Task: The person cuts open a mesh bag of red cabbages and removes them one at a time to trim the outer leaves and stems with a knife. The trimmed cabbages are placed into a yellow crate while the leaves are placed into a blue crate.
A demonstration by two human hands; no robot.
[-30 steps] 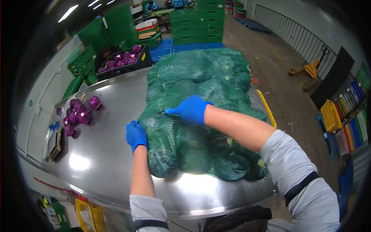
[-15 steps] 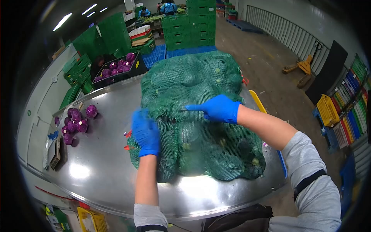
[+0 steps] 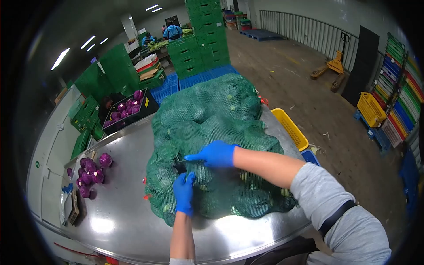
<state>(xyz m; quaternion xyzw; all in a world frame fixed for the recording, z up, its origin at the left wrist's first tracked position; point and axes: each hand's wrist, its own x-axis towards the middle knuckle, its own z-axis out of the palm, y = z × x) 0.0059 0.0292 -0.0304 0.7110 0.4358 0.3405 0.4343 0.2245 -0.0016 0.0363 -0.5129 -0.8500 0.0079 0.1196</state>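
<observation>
Green mesh bags point(image 3: 207, 99) full of large round heads, apparently cabbages, lie on the steel table point(image 3: 128, 176). The nearer bag point(image 3: 256, 176) has a dark ragged opening in its netting at the left. My right hand point(image 3: 216, 154), in a blue glove, is closed with the index finger stretched toward that opening. It grips a small thin knife, mostly hidden by the fingers. Just below the opening, my left hand point(image 3: 183, 194), also gloved, pinches the netting of the nearer bag between thumb and fingers.
Loose red cabbages point(image 3: 90, 172) sit on the table's left side, and a black crate point(image 3: 148, 106) holds more. Stacked green crates point(image 3: 201, 48) stand behind. A yellow basket point(image 3: 291, 128) is beside the table's right edge. A pallet jack point(image 3: 333, 66) stands farther right; people work far back.
My left hand has moved right and down, from the bag's left side to below the opening. My right hand has come left and down to the opening. The camera view has shifted.
</observation>
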